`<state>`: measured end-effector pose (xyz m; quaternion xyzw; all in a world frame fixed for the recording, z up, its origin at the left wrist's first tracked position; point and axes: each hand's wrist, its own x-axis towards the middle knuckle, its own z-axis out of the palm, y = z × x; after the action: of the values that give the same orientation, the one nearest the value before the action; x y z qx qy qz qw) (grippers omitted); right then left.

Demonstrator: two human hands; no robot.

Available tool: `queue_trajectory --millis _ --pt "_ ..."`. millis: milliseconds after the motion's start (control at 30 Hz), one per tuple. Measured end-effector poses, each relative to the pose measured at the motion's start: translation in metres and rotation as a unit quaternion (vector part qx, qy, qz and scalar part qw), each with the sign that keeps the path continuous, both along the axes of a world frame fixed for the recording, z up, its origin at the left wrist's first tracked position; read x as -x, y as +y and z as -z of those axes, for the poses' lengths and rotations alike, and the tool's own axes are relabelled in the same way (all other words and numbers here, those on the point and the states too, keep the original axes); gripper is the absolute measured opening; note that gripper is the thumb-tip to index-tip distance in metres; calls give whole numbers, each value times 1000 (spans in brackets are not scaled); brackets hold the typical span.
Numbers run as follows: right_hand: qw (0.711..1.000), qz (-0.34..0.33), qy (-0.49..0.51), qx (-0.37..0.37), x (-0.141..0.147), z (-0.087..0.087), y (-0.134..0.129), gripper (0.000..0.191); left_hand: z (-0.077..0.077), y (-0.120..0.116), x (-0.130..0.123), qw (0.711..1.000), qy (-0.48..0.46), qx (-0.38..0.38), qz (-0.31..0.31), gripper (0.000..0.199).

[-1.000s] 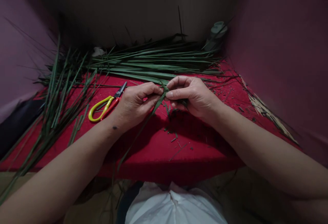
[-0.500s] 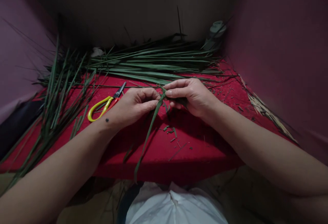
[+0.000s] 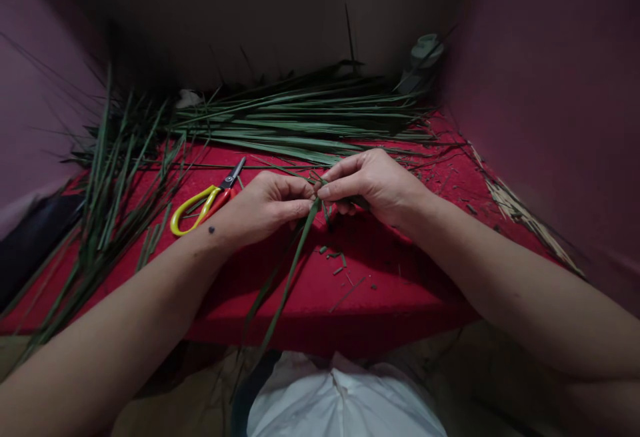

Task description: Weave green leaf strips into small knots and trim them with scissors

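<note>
Over the middle of the red-covered table (image 3: 380,297), my left hand (image 3: 270,203) and my right hand (image 3: 380,183) meet fingertip to fingertip. Both pinch a green leaf strip (image 3: 296,257) that is folded or knotted between them; the exact fold is hidden by the fingers. Its long end hangs down toward me past the table's front edge, with a second, darker strip (image 3: 263,295) beside it. Just left of my left wrist lie scissors (image 3: 205,207) with yellow and red handles, blades pointing away. Small cut leaf bits (image 3: 335,255) are scattered below my hands.
Long green leaves (image 3: 280,123) are heaped along the back, and another pile (image 3: 105,223) spills over the left edge. A pale bottle-like container (image 3: 425,53) stands at the back right. Thin pale sticks (image 3: 525,223) lie along the right edge by the wall.
My fingertips have drawn closer together around the knot, and my left thumb now covers more of it. The darker second strip has come further into view beside the hanging end.
</note>
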<state>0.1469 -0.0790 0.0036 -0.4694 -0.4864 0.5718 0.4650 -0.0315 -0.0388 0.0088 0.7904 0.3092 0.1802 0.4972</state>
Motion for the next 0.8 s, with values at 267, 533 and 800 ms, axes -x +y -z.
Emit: queue_trajectory --millis 267,533,800 --pt "998 39 37 25 5 -3 -1 11 6 1 -2 999 -27 -18 22 12" --pt "998 8 56 29 0 3 0 14 3 -2 0 1000 -22 8 15 11" --pt "999 -30 -19 9 -8 0 2 39 0 -3 2 999 -10 37 22 16"
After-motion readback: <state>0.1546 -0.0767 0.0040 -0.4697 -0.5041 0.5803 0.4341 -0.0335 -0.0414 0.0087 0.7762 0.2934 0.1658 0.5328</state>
